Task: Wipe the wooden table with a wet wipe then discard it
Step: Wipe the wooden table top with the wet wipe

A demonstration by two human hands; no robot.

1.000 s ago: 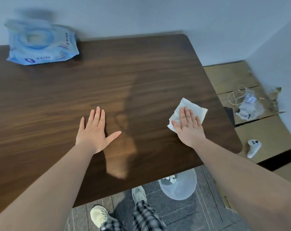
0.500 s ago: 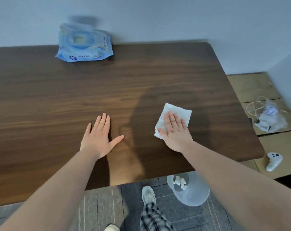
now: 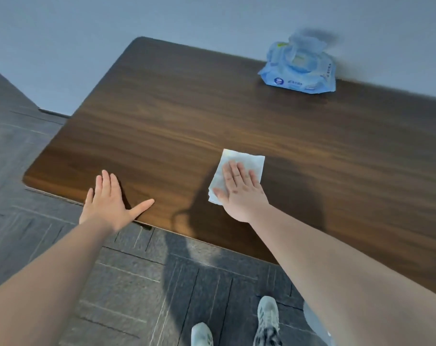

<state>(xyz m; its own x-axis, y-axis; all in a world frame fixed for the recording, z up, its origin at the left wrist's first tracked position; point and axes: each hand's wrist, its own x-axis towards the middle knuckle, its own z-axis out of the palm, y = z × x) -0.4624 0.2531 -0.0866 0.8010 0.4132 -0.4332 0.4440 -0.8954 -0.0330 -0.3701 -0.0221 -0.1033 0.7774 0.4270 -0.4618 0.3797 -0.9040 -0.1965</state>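
Observation:
A white wet wipe (image 3: pixel 247 161) lies flat on the dark wooden table (image 3: pixel 187 116). My right hand (image 3: pixel 239 191) presses flat on the wipe's near half, fingers together, covering part of it. My left hand (image 3: pixel 109 201) rests palm down at the table's near left edge, fingers spread and thumb out, holding nothing.
A blue pack of wet wipes (image 3: pixel 299 68) with its lid flap up stands at the table's far edge by the wall. Grey tiled floor (image 3: pixel 137 283) lies below and left of the table. My two shoes (image 3: pixel 267 318) show at the bottom.
My right hand has slid the wipe leftward across the table, and my left hand has moved toward the table's left corner. The view has swung left; the bin and boxes are out of sight.

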